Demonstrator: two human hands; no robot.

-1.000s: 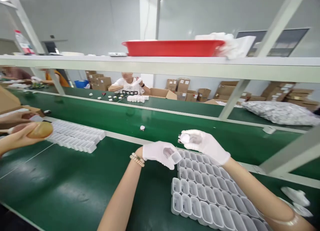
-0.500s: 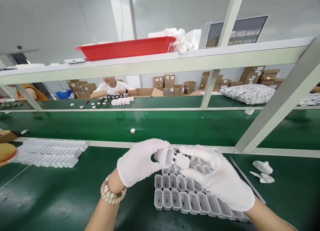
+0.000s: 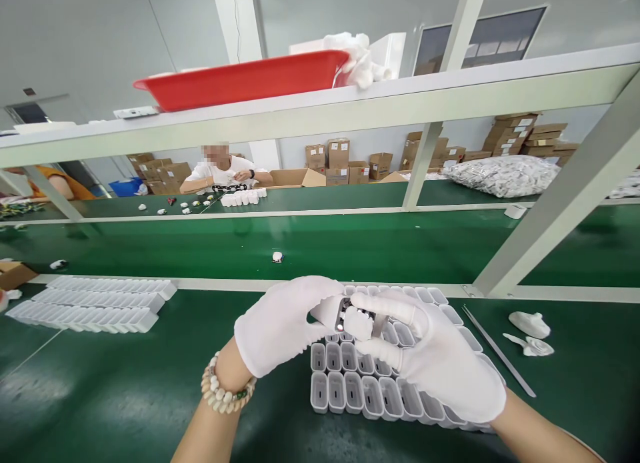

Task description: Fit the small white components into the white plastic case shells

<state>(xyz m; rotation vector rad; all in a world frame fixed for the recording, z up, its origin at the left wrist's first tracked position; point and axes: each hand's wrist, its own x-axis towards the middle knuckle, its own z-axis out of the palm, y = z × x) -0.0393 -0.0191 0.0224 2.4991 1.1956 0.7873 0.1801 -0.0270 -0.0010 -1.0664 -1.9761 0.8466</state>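
My left hand (image 3: 287,326), in a white glove, is closed around a small white plastic housing (image 3: 325,313) held on its side. My gloved right hand (image 3: 445,359) pinches a small circuit board module with a white block (image 3: 359,322) on it. The module's dark edge meets the mouth of the housing; how far it sits inside is hidden. Beneath both hands, upright open white housings (image 3: 353,391) stand in rows on the green bench, each with a dark slot in its bottom. My right hand covers part of these rows.
Metal tweezers (image 3: 500,351) and crumpled white pieces (image 3: 530,324) lie at right. More housings (image 3: 95,306) stand in rows at left. A small module (image 3: 277,257) sits on the green belt (image 3: 340,243). A shelf post (image 3: 555,183) slants down at right. A co-worker (image 3: 227,169) sits across.
My right hand has moved slightly left, bringing the circuit board module up against the housing's opening. The small module on the belt has shifted a little right in view.
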